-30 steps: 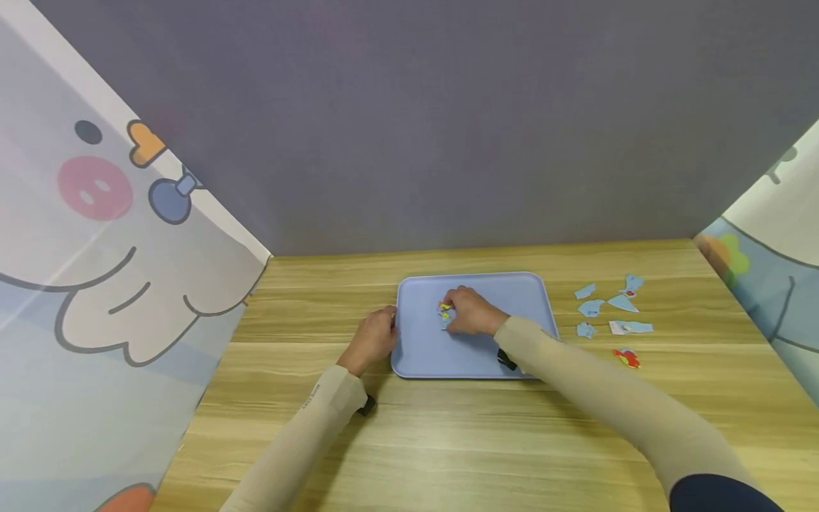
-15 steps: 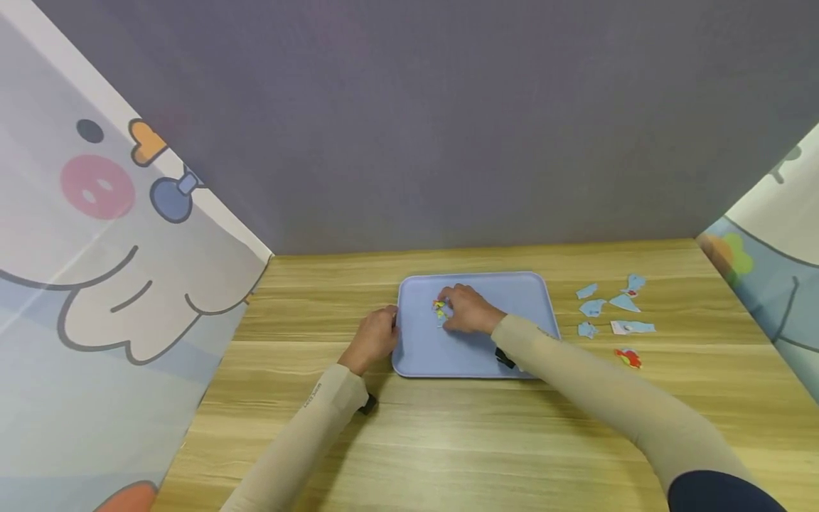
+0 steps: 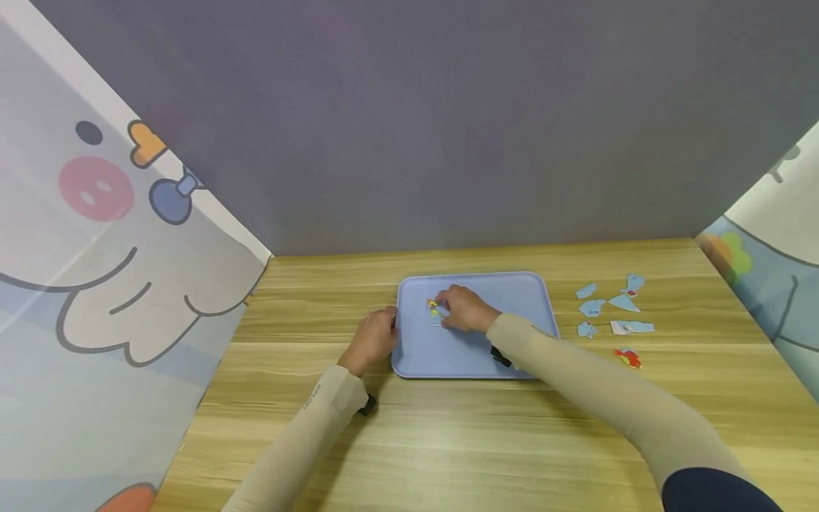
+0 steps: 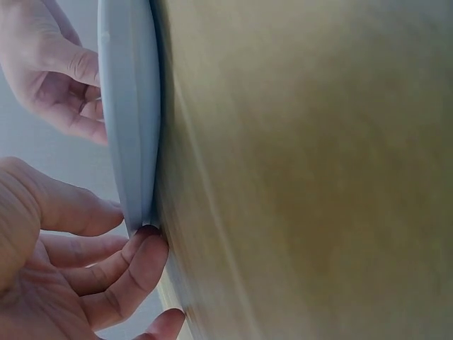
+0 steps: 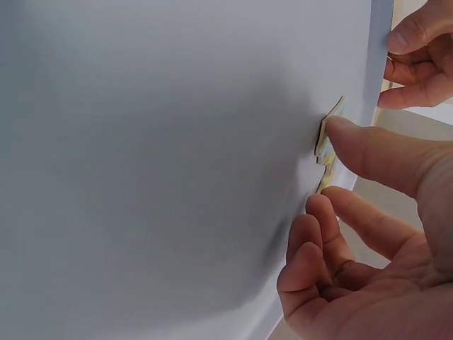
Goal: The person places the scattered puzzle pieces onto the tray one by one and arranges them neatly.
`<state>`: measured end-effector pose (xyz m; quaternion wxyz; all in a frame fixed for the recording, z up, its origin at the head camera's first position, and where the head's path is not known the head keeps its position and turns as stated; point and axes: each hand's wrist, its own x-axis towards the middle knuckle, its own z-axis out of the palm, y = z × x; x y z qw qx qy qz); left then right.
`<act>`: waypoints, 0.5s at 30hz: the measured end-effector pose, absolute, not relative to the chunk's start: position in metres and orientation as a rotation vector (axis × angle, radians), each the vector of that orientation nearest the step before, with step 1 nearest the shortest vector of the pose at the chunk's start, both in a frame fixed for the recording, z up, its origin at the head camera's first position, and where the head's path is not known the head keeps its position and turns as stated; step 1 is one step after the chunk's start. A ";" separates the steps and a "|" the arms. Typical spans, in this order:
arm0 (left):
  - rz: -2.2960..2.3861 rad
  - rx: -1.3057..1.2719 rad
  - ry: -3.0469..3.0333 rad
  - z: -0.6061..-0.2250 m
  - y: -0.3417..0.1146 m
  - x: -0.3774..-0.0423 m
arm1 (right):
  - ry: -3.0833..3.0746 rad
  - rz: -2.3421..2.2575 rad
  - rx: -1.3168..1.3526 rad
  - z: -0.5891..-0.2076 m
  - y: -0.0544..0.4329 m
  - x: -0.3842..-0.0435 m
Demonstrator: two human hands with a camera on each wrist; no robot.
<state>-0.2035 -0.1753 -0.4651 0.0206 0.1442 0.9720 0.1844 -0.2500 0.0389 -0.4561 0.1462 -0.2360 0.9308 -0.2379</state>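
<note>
A pale blue tray (image 3: 422,359) lies on the wooden table. My left hand (image 3: 373,340) grips its left rim, thumb above and fingertips at the underside in the left wrist view. Over the tray's left half, my right hand (image 3: 470,311) pinches a small puzzle piece (image 3: 435,313) with blue, yellow and red print. In the right wrist view, the thumb (image 5: 361,149) presses one end of the puzzle piece and the index fingertip touches the other, while the remaining fingers stay curled. Part of the puzzle piece is hidden behind the thumb.
Right of the tray, several light blue puzzle pieces (image 3: 591,308) are scattered on the table (image 3: 461,434). A red and green piece (image 3: 628,358) lies nearer the front. A grey panel (image 3: 448,128) rises behind the table, with cartoon-printed walls at both sides.
My right hand has slid slightly left across the tray, carrying the puzzle piece toward the left rim. The left hand has kept its place on the rim.
</note>
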 end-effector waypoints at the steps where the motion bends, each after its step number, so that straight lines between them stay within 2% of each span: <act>1: 0.574 0.439 3.011 -0.465 -0.175 -0.203 | 2.677 -0.690 -0.672 -0.457 0.038 -0.251; 15: 0.571 0.444 3.028 -0.466 -0.174 -0.205 | 2.672 -0.758 -0.692 -0.460 0.022 -0.260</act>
